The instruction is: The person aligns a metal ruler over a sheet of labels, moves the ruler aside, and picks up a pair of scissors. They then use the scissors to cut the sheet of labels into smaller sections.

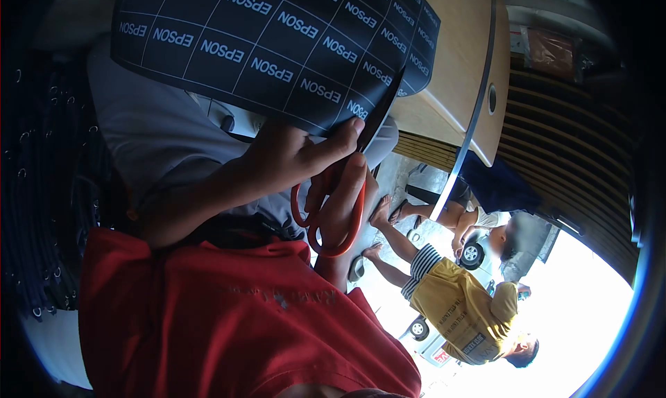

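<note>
A dark sheet printed with white EPSON lettering in a grid point(277, 51) spreads over my lap at the top of the view. My left hand point(305, 152) grips its near edge, thumb on top and the other fingers hidden underneath. In my right hand point(343, 197) is a pair of scissors with red handles point(359, 221). The dark blades slant up and right into the sheet near its right end, with a flap of the sheet beyond them. Both hands are close together, just above my red shirt point(229, 308).
A light wooden cabinet or table point(458, 72) stands close to the sheet's right. Dark slats point(576, 134) run behind it. A person in a yellow shirt point(458, 308) and a second, bending person point(479, 221) are at the lower right, near a vehicle wheel point(472, 254). Dark straps with rings point(48, 190) hang at left.
</note>
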The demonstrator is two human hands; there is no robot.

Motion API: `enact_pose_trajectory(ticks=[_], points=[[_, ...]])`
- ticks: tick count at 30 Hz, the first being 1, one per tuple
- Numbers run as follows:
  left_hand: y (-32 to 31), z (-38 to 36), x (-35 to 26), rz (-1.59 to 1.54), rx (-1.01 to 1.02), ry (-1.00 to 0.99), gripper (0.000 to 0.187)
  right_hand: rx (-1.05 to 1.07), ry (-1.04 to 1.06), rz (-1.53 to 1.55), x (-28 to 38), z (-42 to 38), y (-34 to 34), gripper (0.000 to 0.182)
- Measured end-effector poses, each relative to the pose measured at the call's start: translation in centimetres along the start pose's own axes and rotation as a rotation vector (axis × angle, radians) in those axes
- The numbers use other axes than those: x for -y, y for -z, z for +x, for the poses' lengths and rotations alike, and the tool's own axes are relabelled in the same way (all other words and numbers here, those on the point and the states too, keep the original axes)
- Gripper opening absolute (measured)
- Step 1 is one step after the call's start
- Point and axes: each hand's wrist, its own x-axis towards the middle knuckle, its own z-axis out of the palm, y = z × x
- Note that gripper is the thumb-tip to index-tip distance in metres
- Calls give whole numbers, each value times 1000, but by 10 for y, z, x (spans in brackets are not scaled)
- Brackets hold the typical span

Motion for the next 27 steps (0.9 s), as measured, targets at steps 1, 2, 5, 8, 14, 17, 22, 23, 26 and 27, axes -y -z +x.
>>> enact_pose_trajectory(ticks=[1, 2, 5, 8, 14, 17, 22, 23, 26, 27], points=[[-1, 0, -1, 1, 3, -1, 21, -3, 0, 3, 1, 0, 0, 56], [-2, 1, -1, -1, -10, -3, 21, 19, -20, 35, 4, 0, 0, 55], [-2, 1, -1, -6, -21, 3, 22, 51, -50, 76, 13, 0, -1, 54], [-6, 3, -1, 8, -45, -9, 19, 78, -59, 123, 18, 0, -2, 53], [-2, 5, -5, -45, 3, 72, 18, 148, -7, 166, 6, 1, 1, 48], [-3, 3, -6, -111, 8, 171, 19, 117, 26, 169, 8, -1, 2, 47], [-3, 2, 0, -116, -12, 184, 17, 182, 29, 271, -1, -2, 3, 45], [-3, 1, 1, -117, -26, 177, 18, 219, 5, 265, -2, -3, 3, 44], [-4, 5, -2, -123, -41, 194, 18, 257, 14, 321, -5, -6, 3, 39], [-6, 4, -5, -144, -65, 227, 17, 245, 12, 342, -6, -7, 5, 39]])
